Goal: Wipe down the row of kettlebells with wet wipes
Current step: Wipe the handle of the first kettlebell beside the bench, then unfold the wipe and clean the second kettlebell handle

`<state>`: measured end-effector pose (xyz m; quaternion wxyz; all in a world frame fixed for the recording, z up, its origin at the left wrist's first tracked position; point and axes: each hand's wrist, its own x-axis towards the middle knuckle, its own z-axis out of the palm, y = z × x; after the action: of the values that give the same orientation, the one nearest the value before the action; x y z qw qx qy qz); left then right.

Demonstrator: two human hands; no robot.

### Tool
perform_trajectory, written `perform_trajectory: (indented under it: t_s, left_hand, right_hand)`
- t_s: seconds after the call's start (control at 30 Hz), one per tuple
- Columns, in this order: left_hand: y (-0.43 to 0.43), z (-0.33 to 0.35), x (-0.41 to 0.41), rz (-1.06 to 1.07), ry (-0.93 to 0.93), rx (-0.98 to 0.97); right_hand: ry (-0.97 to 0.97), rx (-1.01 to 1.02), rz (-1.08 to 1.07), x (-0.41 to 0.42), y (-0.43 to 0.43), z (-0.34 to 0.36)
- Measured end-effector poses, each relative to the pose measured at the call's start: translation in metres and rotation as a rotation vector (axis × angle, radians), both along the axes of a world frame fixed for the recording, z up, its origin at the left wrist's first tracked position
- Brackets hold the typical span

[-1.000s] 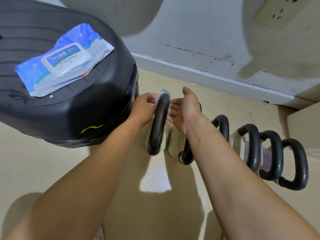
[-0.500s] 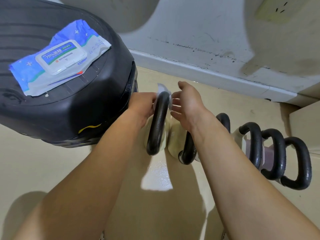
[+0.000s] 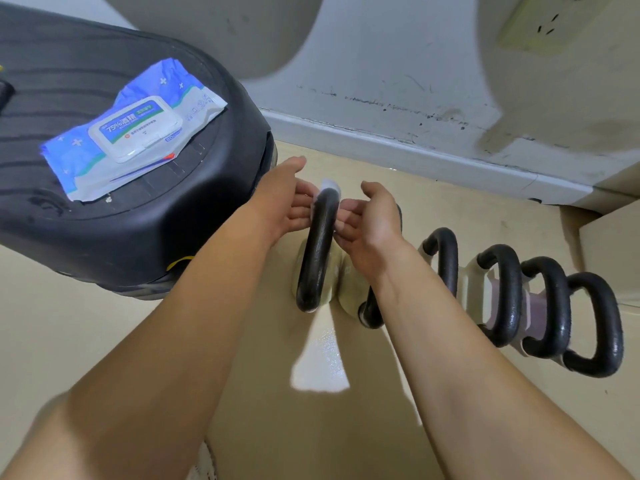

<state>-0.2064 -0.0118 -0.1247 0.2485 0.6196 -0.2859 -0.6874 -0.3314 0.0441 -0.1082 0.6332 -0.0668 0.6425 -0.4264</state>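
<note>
The fingers (image 3: 304,211) of the left hand (image 3: 282,199) and the fingers (image 3: 349,220) of the right hand (image 3: 372,220) press from either side against the top of a black kettlebell handle (image 3: 317,251), with a white wet wipe (image 3: 329,187) draped over the far bend of the loop between them. Both sets of fingers are held flat and close together, thumbs raised; how firmly they pinch the wipe cannot be told. The handle stands upright and runs down toward the viewer from the fingers, its pale body mostly hidden beneath. To the right of the right hand, the remaining kettlebells (image 3: 505,292) stand in a row on the beige floor (image 3: 104,341), their black handles close side by side. To the left of the left hand sits a black ribbed bin (image 3: 138,233), and on its top lies a blue and white wet wipe pack (image 3: 135,133) with its lid shut.
</note>
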Motion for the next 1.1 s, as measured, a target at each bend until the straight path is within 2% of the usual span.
perform_trajectory:
  t_s: [0.2, 0.3, 0.4, 0.47, 0.53, 0.67, 0.77, 0.87, 1.03, 1.1]
  left_hand:
    - [0.009, 0.003, -0.017, -0.086, 0.02, 0.024]
    - [0.011, 0.007, -0.019, -0.073, -0.016, -0.011]
    - [0.011, 0.001, -0.016, 0.035, -0.09, -0.169]
    - [0.016, -0.001, -0.012, 0.064, -0.15, -0.286]
    - [0.028, 0.0, -0.009, 0.046, -0.195, -0.388]
    - [0.063, 0.006, -0.002, 0.098, -0.327, -0.484]
    - [0.09, 0.01, -0.006, 0.046, -0.349, -0.51]
    - [0.106, 0.021, -0.011, -0.038, -0.382, -0.568]
    - [0.11, 0.042, -0.017, -0.061, -0.371, -0.694]
    - [0.11, 0.045, -0.024, -0.073, -0.384, -0.724]
  right_hand:
    - [-0.07, -0.002, 0.038, 0.02, -0.005, 0.012]
    - [-0.017, 0.007, 0.054, 0.017, -0.005, 0.013]
    - [0.003, -0.092, -0.04, 0.01, -0.004, 0.008]
    - [0.025, -0.202, -0.013, 0.012, 0.001, 0.011]
    - [0.137, -0.287, 0.09, 0.015, 0.011, 0.016]
    - [0.409, -0.29, 0.155, 0.015, 0.042, 0.021]
    - [0.403, -0.254, 0.178, 0.011, 0.067, 0.018]
    - [0.503, -0.273, 0.171, -0.004, 0.087, 0.023]
    - [0.577, -0.331, -0.011, -0.059, 0.102, 0.036]
    - [0.588, -0.313, -0.016, -0.082, 0.108, 0.037]
